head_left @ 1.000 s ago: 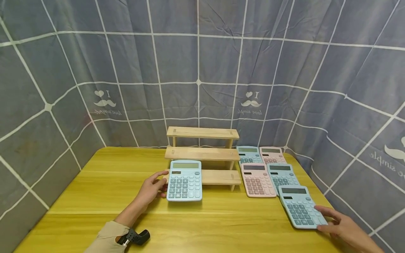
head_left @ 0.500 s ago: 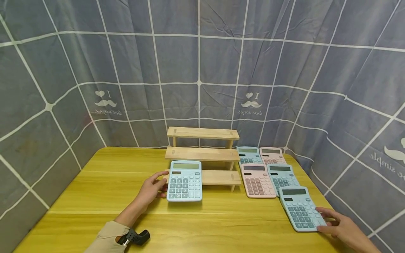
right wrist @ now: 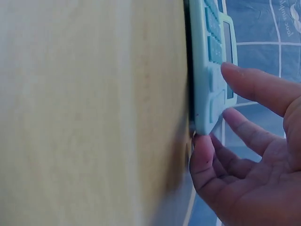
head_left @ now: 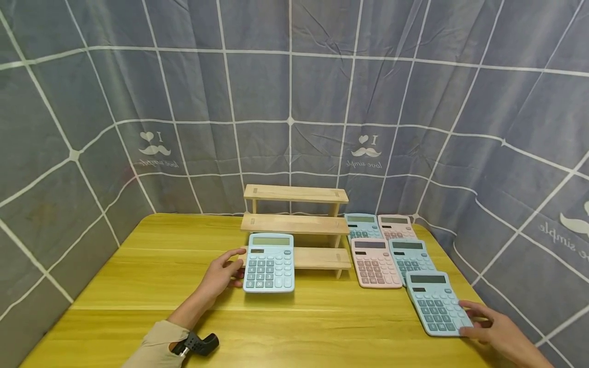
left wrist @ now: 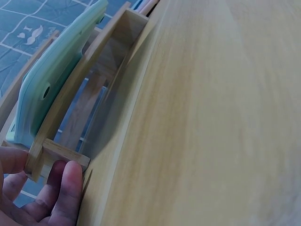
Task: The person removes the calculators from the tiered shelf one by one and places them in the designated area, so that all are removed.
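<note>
My left hand (head_left: 220, 275) is at the left end of the lowest step of a three-step wooden display stand (head_left: 322, 258). In the left wrist view its thumb and fingers grip the end of the board and the leg (left wrist: 66, 153) below it. A light blue calculator (head_left: 269, 263) leans on that lowest step, its keys facing me. At the right of the table, my right hand (head_left: 490, 329) holds another blue calculator (head_left: 437, 304) by its right edge and near corner. In the right wrist view, one fingertip lies over the face of this calculator (right wrist: 214, 70) and others sit around its corner.
Right of the stand lie a pink calculator (head_left: 375, 262), a blue one (head_left: 411, 255), and behind them another blue one (head_left: 361, 226) and a pink one (head_left: 395, 226), close together. A grey grid-patterned curtain (head_left: 290, 92) surrounds the yellow wooden table (head_left: 285, 332) at back and sides.
The calculator in my right hand has turned slightly, its near edge shifting a little toward me and to the left. My left hand and the calculator on the stand hold their places.
</note>
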`<state>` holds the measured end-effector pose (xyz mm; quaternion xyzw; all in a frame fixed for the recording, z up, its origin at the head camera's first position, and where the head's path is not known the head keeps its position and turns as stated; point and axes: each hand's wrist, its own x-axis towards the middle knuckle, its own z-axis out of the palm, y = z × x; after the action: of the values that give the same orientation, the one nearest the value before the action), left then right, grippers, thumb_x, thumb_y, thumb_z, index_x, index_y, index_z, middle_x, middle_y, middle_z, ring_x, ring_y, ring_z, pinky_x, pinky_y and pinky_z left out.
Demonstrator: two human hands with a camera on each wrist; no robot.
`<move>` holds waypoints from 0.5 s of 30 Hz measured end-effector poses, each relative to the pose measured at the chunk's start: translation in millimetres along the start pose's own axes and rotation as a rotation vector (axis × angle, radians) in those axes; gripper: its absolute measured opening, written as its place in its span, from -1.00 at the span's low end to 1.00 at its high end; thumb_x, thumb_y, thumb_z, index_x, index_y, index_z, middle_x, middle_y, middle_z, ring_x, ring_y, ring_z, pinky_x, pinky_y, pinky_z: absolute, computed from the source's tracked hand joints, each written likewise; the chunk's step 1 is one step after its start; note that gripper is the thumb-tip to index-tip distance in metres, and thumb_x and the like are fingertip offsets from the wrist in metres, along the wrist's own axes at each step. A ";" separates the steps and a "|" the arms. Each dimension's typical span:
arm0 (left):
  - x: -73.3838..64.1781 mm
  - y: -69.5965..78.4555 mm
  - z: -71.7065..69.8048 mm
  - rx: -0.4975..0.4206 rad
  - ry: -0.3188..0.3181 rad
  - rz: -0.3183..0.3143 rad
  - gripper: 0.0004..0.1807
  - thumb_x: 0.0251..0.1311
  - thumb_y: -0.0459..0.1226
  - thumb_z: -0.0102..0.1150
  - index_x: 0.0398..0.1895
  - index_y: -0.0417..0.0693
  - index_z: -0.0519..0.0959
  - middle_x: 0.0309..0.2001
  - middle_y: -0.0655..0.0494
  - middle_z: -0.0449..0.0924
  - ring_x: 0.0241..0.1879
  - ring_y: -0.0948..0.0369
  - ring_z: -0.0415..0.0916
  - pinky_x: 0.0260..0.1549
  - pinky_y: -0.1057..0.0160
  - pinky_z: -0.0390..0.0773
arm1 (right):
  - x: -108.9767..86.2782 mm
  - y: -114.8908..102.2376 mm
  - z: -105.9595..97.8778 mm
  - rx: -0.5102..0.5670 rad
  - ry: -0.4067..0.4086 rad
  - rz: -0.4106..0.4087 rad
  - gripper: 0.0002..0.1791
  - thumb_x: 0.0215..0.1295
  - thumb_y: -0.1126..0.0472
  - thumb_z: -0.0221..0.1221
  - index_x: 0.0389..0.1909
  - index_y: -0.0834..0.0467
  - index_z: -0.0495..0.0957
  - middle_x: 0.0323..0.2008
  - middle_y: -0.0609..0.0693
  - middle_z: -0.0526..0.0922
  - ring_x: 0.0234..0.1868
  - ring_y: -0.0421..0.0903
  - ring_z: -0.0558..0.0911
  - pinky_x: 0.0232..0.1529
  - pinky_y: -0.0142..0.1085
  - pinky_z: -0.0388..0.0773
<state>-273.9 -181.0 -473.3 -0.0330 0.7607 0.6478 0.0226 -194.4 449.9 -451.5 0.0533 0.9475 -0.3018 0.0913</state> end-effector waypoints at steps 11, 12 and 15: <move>1.2 0.5 0.7 0.004 0.005 0.001 -0.58 0.51 -0.24 0.00 0.38 -0.04 0.44 -0.16 -0.12 0.65 -0.25 0.09 0.58 -0.35 0.22 0.71 | 1.4 -20.6 -6.6 0.063 0.049 0.025 -0.08 0.29 -0.10 0.33 0.44 0.40 0.22 0.27 0.48 0.40 -0.04 0.01 0.63 -0.30 -0.34 0.59; 1.2 0.6 0.5 0.007 0.006 0.000 -0.58 0.51 -0.24 0.00 0.38 -0.04 0.43 -0.16 -0.12 0.65 -0.26 0.10 0.58 -0.35 0.22 0.71 | 1.5 -24.6 -6.6 0.067 0.054 0.029 -0.08 0.29 -0.11 0.32 0.44 0.39 0.22 0.29 0.47 0.39 -0.05 -0.04 0.63 -0.29 -0.34 0.59; 1.0 0.0 0.1 0.012 0.005 -0.001 -0.57 0.52 -0.24 0.00 0.39 -0.05 0.43 -0.17 -0.12 0.65 -0.26 0.10 0.58 -0.35 0.21 0.71 | 0.8 -36.3 -6.4 0.118 0.049 0.020 -0.09 0.32 -0.11 0.30 0.48 0.36 0.19 0.35 0.45 0.33 -0.11 -0.24 0.61 -0.24 -0.30 0.60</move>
<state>-274.9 -180.9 -473.3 -0.0349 0.7648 0.6430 0.0214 -201.8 424.3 -426.1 0.0756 0.9295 -0.3546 0.0677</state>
